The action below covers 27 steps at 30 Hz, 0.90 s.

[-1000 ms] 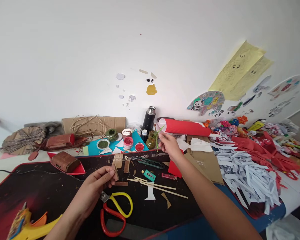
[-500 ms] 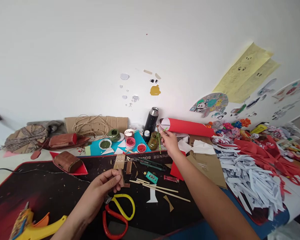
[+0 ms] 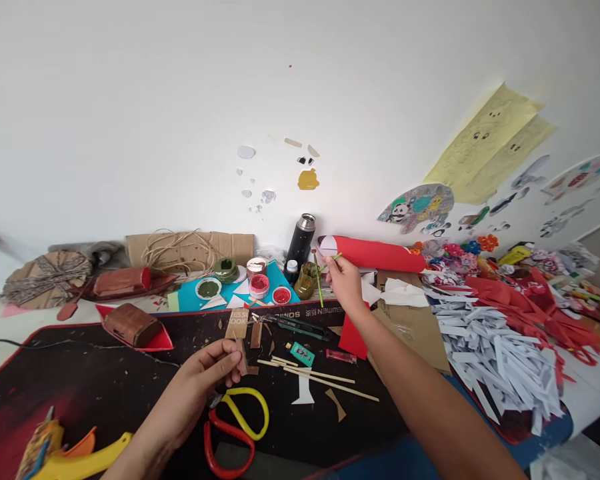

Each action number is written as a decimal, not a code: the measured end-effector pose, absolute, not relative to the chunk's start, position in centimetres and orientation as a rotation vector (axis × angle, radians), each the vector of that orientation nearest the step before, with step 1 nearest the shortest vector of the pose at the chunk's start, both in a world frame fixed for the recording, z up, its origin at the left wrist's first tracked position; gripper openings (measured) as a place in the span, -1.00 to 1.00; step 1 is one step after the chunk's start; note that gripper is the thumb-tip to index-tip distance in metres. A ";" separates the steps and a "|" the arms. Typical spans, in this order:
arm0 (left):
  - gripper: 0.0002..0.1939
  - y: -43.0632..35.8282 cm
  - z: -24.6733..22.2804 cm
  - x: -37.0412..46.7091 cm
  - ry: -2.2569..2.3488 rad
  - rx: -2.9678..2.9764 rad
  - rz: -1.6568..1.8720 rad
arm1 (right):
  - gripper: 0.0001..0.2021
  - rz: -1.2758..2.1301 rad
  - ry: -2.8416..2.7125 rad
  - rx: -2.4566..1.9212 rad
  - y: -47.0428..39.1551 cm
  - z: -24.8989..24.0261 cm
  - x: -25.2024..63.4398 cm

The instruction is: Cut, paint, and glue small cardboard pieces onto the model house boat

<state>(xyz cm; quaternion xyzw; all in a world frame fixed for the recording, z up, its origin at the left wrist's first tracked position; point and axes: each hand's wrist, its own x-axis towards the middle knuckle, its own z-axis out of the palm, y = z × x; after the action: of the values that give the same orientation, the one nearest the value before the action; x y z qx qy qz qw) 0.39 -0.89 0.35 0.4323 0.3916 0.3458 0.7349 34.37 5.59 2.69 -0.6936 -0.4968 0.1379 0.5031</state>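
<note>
My left hand (image 3: 220,367) pinches a small brown cardboard piece (image 3: 242,355) above the dark mat. My right hand (image 3: 343,277) holds a thin green brush (image 3: 335,257) near the jar of murky water (image 3: 307,281). Another green-handled brush (image 3: 319,287) leans at that jar. Open pots of red paint (image 3: 259,285) and green paint (image 3: 227,269), with lids of red (image 3: 282,295) and green paint (image 3: 209,288), sit on blue paper to the left. Scissors (image 3: 240,427) with yellow and red handles lie below my left hand.
Two brown-topped model boats (image 3: 134,325) stand at the left, a yellow glue gun (image 3: 75,457) nearer. Wooden sticks (image 3: 330,383), a cutter (image 3: 297,327) and a lighter (image 3: 341,357) lie mid-mat. A black flask (image 3: 301,240), red paper roll (image 3: 375,253) and white paper strips (image 3: 500,353) are further off.
My right hand has moved slightly right of the jar, and the green brush in it is now more visible and tilted. My left hand keeps its grip on the cardboard piece.
</note>
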 end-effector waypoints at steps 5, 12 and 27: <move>-0.43 -0.8 0.3 0.5 0.872 0.950 0.764 | -0.53 0.264 -1.302 -1.684 4.6 4.5 34.2; -0.44 -0.8 0.2 0.5 0.877 0.954 0.757 | -0.58 0.204 -1.343 -1.685 3.7 6.1 34.1; -0.46 -0.8 0.6 0.6 0.892 0.951 0.764 | -0.54 0.200 -1.297 -1.615 2.4 8.0 34.4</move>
<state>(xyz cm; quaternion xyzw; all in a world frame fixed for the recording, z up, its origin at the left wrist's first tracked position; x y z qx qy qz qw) 0.59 -0.81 0.60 0.4317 0.4046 0.3467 0.7278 34.41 2.44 7.98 -0.6696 -0.5376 0.0831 0.5058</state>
